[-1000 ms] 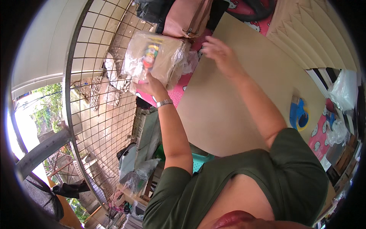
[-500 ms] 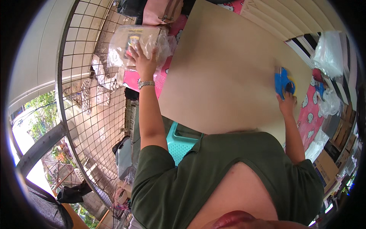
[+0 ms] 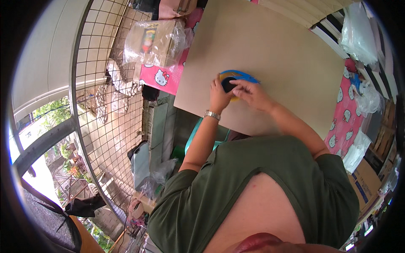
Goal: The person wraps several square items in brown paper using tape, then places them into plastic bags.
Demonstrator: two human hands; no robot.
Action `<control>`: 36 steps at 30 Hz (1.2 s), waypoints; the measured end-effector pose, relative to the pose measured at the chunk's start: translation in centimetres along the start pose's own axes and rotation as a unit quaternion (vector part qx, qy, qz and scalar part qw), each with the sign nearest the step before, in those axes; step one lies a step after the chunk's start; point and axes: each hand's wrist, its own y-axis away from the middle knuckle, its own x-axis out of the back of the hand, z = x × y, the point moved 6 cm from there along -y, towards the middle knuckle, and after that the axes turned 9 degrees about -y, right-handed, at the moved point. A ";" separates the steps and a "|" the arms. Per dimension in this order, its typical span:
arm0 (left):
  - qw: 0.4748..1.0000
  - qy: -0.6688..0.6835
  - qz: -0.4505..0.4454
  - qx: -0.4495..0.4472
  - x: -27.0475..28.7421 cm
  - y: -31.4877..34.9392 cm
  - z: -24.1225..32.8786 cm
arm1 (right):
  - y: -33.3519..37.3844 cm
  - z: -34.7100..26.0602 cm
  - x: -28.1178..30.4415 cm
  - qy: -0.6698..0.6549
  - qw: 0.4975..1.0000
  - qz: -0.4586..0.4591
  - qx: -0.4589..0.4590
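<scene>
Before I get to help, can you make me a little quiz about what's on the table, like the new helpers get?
1. Pick one: what is nearest to both the left hand and the right hand?
A) the pink bag
B) the blue and yellow tape dispenser
C) the pink cloth

2. True or false: the silver wristband is on the right wrist.

3. What covers the box to the left of the brown board?

Key:
1. B
2. False, it is on the left wrist.
3. Clear plastic.
</scene>
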 end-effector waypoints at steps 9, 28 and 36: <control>0.970 -0.162 -0.111 -0.143 6.4 -6.5 -2.0 | 8.6 1.7 13.8 0.189 0.954 0.233 -0.009; 0.979 -0.204 -0.001 -0.021 8.5 -8.9 -7.7 | 24.8 14.5 16.7 0.497 0.794 0.240 -0.255; 0.948 -0.285 0.138 -0.002 6.5 0.2 -2.5 | 25.4 14.4 16.8 0.528 0.787 0.224 -0.228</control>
